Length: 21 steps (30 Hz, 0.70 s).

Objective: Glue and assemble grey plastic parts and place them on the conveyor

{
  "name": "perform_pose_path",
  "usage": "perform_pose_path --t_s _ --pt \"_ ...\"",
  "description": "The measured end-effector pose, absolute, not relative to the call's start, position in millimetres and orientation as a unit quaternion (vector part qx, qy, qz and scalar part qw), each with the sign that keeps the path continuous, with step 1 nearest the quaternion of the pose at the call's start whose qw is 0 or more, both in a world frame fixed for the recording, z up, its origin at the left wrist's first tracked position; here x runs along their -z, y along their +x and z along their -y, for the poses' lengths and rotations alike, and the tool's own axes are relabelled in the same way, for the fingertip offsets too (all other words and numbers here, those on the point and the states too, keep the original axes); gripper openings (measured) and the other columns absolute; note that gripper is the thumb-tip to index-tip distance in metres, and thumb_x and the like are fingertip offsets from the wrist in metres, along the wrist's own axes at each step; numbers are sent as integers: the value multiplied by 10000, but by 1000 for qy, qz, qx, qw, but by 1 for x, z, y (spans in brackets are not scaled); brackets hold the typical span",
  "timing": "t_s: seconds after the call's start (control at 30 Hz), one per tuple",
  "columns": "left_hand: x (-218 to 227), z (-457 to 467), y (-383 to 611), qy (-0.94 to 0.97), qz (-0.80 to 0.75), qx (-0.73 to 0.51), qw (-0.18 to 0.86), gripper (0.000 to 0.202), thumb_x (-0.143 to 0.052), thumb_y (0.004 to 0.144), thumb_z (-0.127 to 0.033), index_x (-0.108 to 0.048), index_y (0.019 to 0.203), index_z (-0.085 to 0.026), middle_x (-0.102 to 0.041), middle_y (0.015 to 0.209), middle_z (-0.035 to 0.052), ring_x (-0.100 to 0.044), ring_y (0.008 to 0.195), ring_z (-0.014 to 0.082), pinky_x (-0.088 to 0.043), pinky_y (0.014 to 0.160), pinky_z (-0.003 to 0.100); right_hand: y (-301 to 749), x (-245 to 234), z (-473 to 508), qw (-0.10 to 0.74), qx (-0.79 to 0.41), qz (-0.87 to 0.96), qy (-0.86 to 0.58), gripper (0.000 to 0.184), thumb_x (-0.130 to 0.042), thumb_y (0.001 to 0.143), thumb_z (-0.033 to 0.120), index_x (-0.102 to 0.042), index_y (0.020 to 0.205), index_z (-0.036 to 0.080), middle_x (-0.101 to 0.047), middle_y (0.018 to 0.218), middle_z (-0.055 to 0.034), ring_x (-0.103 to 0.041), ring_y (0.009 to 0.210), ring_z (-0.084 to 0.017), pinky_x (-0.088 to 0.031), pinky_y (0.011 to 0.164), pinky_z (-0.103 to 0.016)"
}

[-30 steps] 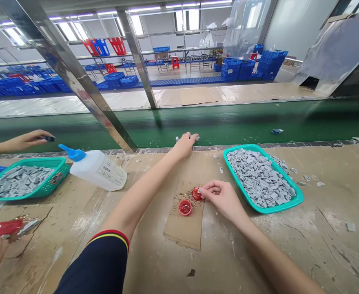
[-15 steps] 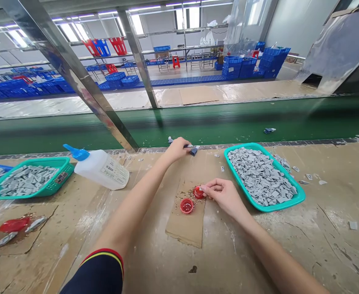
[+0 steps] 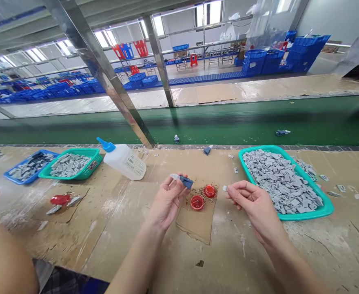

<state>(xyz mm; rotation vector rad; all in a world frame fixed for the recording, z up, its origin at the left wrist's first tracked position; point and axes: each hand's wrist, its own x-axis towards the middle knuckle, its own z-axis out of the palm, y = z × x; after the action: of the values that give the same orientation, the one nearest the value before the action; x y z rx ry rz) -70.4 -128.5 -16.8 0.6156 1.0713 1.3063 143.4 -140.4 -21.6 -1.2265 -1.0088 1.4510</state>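
Observation:
My left hand [image 3: 165, 200] is closed around a small dark blue-grey plastic part [image 3: 186, 182] with a pale translucent end, held above the cardboard scrap [image 3: 194, 225]. A tiny light grey plastic piece [image 3: 225, 188] is pinched between the thumb and forefinger of my right hand [image 3: 254, 204]. Between the hands, two small red cups lie on the scrap: the nearer cup [image 3: 197, 203] has wet-looking liquid in it, and the farther cup [image 3: 209, 191] sits among brown crumbs. Right of my right hand stands a teal basket [image 3: 304, 215] full of light grey pieces.
A white bottle [image 3: 126, 162] with a blue nozzle leans at left, near another teal basket [image 3: 83, 174] and a blue tray [image 3: 26, 179]. Another person's arm [image 3: 5, 249] enters at left. A green conveyor belt [image 3: 216, 126] crosses behind; a slanting metal post [image 3: 127, 106] meets the table edge.
My left hand has come back from the belt side with the blue-grey part. My right hand has moved off the farther red cup with its grey piece. The view has turned left.

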Motion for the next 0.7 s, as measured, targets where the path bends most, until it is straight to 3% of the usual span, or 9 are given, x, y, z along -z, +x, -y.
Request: perform_pose_path --t_s 0.27,0.43,0.7 --pt "18 154 -30 373 -512 -604 483 262 -847 484 -189 -665 666 -240 -637 770 2 -606 772 159 -505 701 283 128 8 149 477 -632 416 -447 209 -716 717 383 -626 704 196 -657 649 -1 -580 593 -117 -435 556 -213" --pt "12 152 -17 401 -511 -594 475 278 -844 470 -158 -664 661 -249 -633 727 6 -614 724 184 -517 692 332 131 11 145 468 -642 423 -436 202 -722 713 368 -630 720 189 -665 689 -6 -609 670 -129 -462 639 -224" --pt "18 157 -6 419 -512 -599 450 279 -826 473 -81 -664 656 -214 -643 709 -6 -623 676 153 -536 616 279 136 15 142 405 -642 466 -455 263 -671 753 421 -543 798 196 -612 594 28 -544 596 -118 -408 610 -232"
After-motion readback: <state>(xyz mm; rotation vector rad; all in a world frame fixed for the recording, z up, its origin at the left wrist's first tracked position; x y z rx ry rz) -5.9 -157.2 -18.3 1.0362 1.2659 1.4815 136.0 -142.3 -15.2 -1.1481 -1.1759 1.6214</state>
